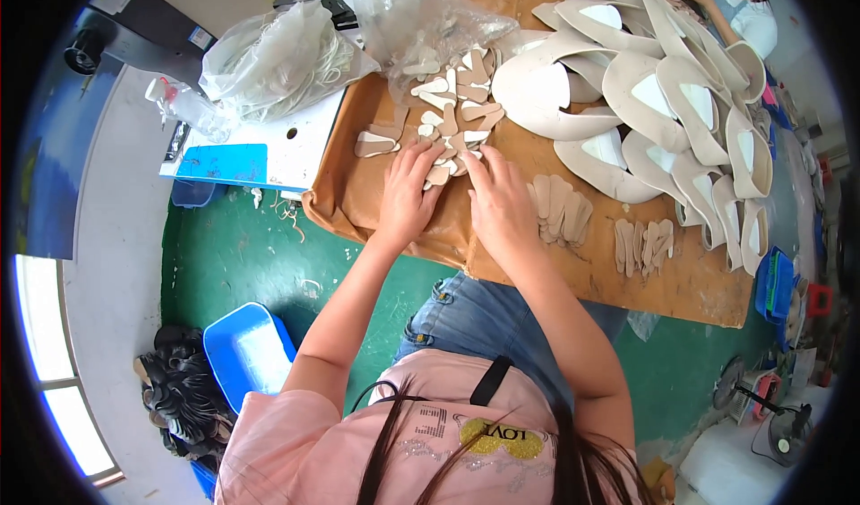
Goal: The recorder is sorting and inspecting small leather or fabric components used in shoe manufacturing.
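Many small tongue-shaped pieces, tan on one side and some white, lie in a loose pile point(448, 115) on the brown-covered table in front of me. My left hand point(409, 198) rests at the pile's near left side, its fingers stretched over the pieces. My right hand point(503, 207) reaches the pile's near right edge, with its index finger extended onto the pieces. Both hands look open; the undersides of the fingers are hidden. Right of my right hand lies an overlapping group of tan pieces point(563, 209). A smaller row of such pieces point(643, 246) sits farther right.
Large beige shoe-upper parts point(647, 102) cover the table's right back. Clear plastic bags point(278, 61) and a plastic bottle point(193, 111) occupy the white table at left. A blue bin point(246, 348) stands on the green floor beside black items point(184, 397). Another person point(730, 8) is at far right.
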A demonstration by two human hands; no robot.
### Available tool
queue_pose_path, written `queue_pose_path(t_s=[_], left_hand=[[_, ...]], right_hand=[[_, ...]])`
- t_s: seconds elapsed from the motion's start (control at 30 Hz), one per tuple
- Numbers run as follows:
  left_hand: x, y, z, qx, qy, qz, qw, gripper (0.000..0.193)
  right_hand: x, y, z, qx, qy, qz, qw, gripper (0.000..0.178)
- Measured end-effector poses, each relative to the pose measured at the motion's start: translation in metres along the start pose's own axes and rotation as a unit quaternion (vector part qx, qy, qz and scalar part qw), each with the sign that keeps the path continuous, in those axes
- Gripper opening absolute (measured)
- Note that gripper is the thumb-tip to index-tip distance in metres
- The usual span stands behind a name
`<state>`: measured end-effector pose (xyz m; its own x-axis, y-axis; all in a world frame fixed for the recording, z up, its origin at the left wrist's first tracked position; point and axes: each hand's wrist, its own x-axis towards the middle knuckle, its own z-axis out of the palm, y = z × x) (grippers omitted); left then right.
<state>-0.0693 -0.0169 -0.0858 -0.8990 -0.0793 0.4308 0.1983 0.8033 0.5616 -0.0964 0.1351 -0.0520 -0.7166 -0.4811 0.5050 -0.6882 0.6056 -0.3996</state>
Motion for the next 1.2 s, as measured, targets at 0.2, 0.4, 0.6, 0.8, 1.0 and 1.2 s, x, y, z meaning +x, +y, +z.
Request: queue_pose_path(t_s=[0.2, 0.4, 0.6, 0.8, 1.0, 1.2], left_hand=[[0.004, 0.006, -0.011, 0.094, -0.077, 0.031, 0.992, 0.058], [0.043, -0.006, -0.021, 0.044, 0.034, 0.146, 0.988, 0.033], [0.064, -0.027, -0.011, -0.255, 0.126, -0.12, 0.951, 0.022], [0.066, -0.013, -0.027, -0.618, 0.135, -0.274, 0.725, 0.028], [0.041, 0.001, -0.016, -0.702, 0.106, -0.278, 0.647, 0.035], [0.025, 0.014, -0.006, -0.737, 0.096, -0.277, 0.61, 0.031]], right_hand=[[0.009, 0.015, 0.016, 0.11, 0.038, 0.037, 0.993, 0.022], [0.044, 0.012, 0.004, 0.167, 0.073, -0.035, 0.983, 0.018], [0.047, 0.012, 0.0, 0.233, 0.088, 0.085, 0.965, 0.024], [0.027, 0.017, 0.021, 0.198, 0.075, 0.054, 0.976, 0.015], [0.042, 0.003, 0.015, 0.279, 0.076, 0.117, 0.95, 0.024], [0.042, 0.0, 0.03, 0.305, 0.069, 0.155, 0.937, 0.03]])
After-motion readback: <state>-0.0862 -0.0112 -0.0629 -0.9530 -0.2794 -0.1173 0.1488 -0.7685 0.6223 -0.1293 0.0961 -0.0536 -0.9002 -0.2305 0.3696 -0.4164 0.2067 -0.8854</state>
